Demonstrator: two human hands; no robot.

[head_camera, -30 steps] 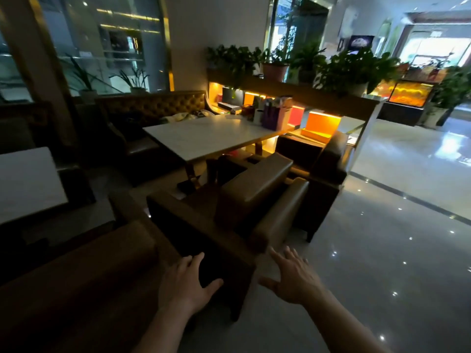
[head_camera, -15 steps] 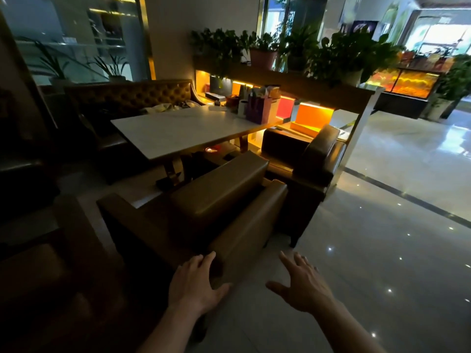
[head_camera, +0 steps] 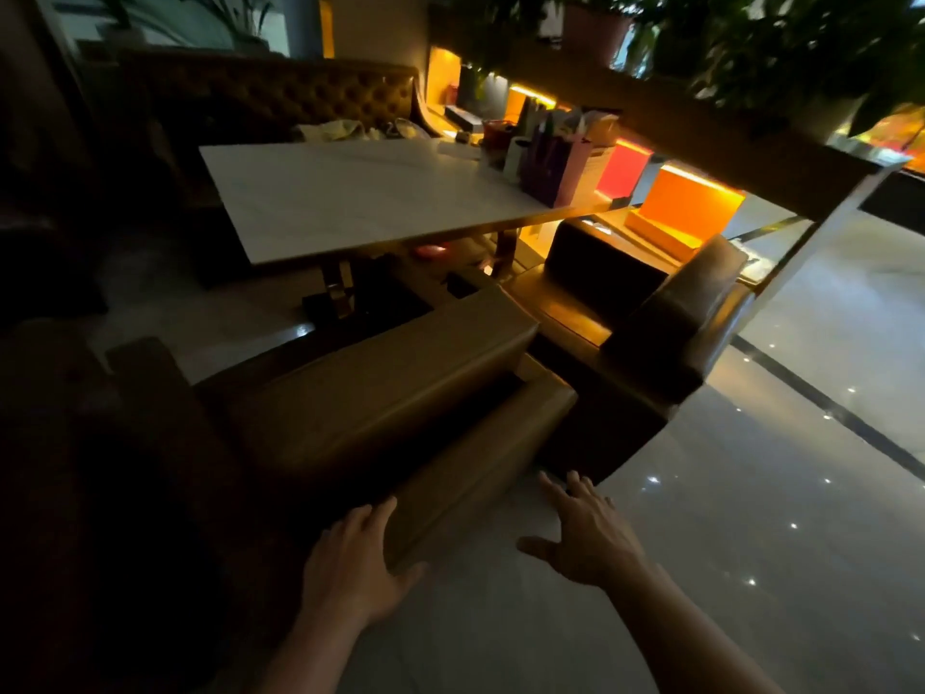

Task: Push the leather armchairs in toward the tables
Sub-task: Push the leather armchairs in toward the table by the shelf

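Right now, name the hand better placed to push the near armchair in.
Left. The left hand is already at the near armchair back corner; the right hand hovers open over the floor.

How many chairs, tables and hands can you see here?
Leather armchairs: 2, the near armchair and the far armchair
Tufted sofa: 1
White table: 1
Hands: 2, the left hand and the right hand
Total: 6
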